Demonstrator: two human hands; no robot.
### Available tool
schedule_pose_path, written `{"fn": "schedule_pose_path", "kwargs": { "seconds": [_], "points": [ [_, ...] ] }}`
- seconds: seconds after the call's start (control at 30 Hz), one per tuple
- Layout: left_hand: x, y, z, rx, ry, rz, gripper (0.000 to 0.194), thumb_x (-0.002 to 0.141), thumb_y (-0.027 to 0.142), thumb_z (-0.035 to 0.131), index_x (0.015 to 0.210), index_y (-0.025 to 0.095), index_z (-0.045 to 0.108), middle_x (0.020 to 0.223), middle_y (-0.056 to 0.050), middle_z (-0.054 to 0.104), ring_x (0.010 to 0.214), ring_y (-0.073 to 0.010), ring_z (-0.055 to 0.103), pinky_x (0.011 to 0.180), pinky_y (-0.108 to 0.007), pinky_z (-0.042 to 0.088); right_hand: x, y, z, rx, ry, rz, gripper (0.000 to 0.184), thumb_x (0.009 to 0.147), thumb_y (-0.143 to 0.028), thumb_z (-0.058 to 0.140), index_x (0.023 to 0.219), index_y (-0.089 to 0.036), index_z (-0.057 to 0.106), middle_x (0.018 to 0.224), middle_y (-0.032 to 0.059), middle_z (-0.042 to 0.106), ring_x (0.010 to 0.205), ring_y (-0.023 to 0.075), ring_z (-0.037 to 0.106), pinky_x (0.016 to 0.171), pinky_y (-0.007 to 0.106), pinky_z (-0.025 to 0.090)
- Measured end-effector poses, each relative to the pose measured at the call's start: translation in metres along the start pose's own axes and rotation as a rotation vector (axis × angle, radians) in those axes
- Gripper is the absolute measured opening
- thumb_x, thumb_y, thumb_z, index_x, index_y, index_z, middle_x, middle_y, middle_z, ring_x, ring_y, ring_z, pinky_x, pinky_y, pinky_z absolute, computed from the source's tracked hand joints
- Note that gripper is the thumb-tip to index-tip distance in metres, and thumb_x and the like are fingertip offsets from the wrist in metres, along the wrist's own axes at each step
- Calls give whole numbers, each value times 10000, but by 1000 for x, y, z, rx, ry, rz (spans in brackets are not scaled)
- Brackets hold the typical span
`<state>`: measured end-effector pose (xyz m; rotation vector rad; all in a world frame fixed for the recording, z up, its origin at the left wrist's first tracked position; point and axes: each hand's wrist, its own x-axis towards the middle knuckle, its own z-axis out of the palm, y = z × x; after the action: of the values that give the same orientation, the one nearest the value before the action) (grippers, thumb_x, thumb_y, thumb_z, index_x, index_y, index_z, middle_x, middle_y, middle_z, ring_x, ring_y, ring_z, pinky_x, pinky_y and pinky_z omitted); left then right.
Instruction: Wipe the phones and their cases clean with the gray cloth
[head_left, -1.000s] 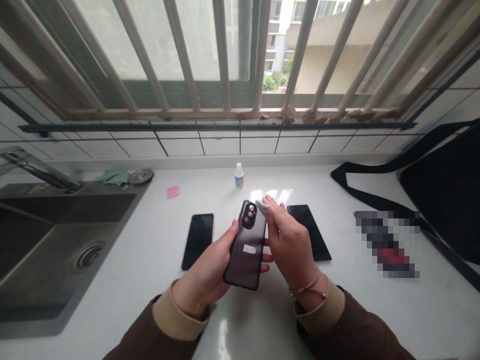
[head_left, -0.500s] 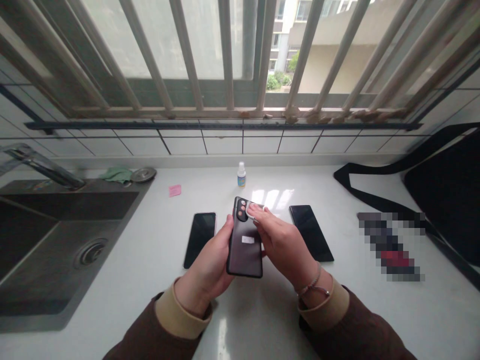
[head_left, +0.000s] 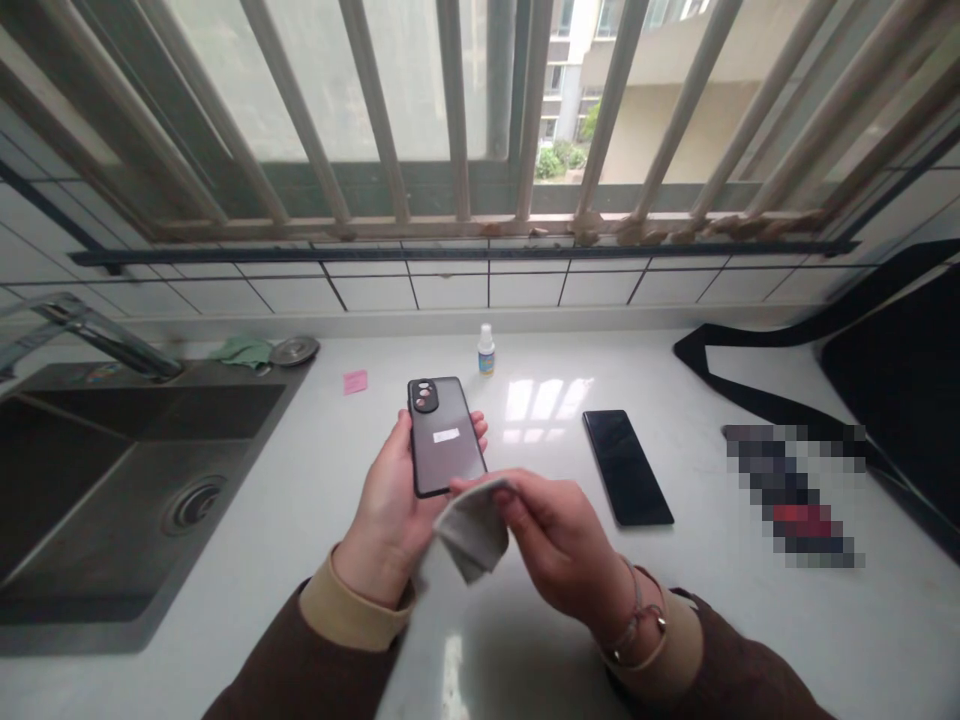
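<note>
My left hand (head_left: 384, 505) holds a smartphone (head_left: 452, 458), its purplish-grey back facing up. The phone has a black rim, a round camera block and a small white label. Its fingertips show past the phone's right edge. In my right hand (head_left: 566, 535) a grey cloth (head_left: 474, 530) is pinched between thumb and fingers. The cloth hangs folded just below the phone's lower edge, and part of it is blurred. A second smartphone (head_left: 628, 467) with a dark screen lies on the counter to the right of my right hand.
A small white spray bottle (head_left: 486, 350) stands near the wall on the white counter (head_left: 300, 480). A pink paper (head_left: 355, 382) lies left of it. The sink (head_left: 112, 520) and faucet (head_left: 112, 340) are at left. A black bag (head_left: 900, 350) with its strap is at right, beside a pixelated item.
The held phone has shifted left and away from me. My right hand has come off its camera area and moved down with the cloth. The phone on the left of the counter no longer shows.
</note>
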<state>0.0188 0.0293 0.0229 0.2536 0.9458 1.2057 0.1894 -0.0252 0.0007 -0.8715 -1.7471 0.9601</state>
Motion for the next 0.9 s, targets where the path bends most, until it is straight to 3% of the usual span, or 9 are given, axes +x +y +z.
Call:
{"fn": "schedule_pose_path", "kwargs": {
  "seconds": [0.13,0.2,0.3,0.4,0.47,0.57,0.67,0.77,0.9],
  "points": [
    [-2,-1,1,26,-104,48,582,1134,478,371,1483,83,619,1158,-219,814,986,-296,814,881,-425,661,5,17,-9,11,525,158,364,1136,-432,498,1212,-216,781,1078,94,827,956,244,803,832,382,695],
    [-3,-3,1,41,-118,0,553,1119,458,440,1454,63,636,1156,-230,814,965,-297,817,879,-422,664,9,22,-12,-47,598,164,364,1135,-431,501,1264,-224,771,1191,105,820,1098,273,790,978,452,670],
    [-1,-7,-1,35,-92,13,452,1093,361,535,1429,80,648,1144,-201,824,940,-272,819,917,-414,661,12,21,-9,-106,430,111,345,1137,-369,503,1358,-253,741,1354,85,783,1279,269,738,1120,466,604],
    [2,-8,-4,14,-61,144,429,1102,311,524,1490,142,594,1157,-168,825,965,-256,816,930,-428,654,10,17,-1,-117,179,58,344,1133,-293,494,1392,-257,717,1390,70,771,1296,243,737,1108,414,611],
    [4,-5,-5,9,-22,210,433,1119,335,487,1500,150,576,1163,-175,819,990,-260,810,896,-422,655,8,14,3,-141,92,32,343,1125,-263,494,1388,-248,712,1369,72,781,1242,233,764,1058,385,628],
    [4,1,-4,-18,65,253,423,1127,406,442,1413,159,633,1137,-165,813,1017,-273,798,872,-413,650,5,11,4,-192,41,45,297,1119,-270,496,1252,-224,757,1075,65,844,920,202,811,827,321,645],
    [4,1,-4,9,157,298,404,1114,467,431,1271,186,676,1014,-111,788,938,-259,785,852,-398,643,4,8,0,-231,8,9,292,1119,-276,467,1075,-202,746,863,48,785,724,179,737,681,297,577],
    [5,-7,-12,304,195,386,296,1052,399,581,1310,262,626,963,-28,715,812,-187,728,813,-329,614,2,4,-4,-240,18,-128,258,1107,-248,458,1031,-201,701,866,52,763,735,183,719,686,307,554],
    [6,-22,-25,732,51,420,605,923,413,777,1477,301,560,1144,-71,654,984,-240,674,951,-390,568,-1,1,-4,-229,62,-232,207,1087,-212,470,1030,-220,669,852,34,758,718,180,704,688,307,535]
  ]
}}
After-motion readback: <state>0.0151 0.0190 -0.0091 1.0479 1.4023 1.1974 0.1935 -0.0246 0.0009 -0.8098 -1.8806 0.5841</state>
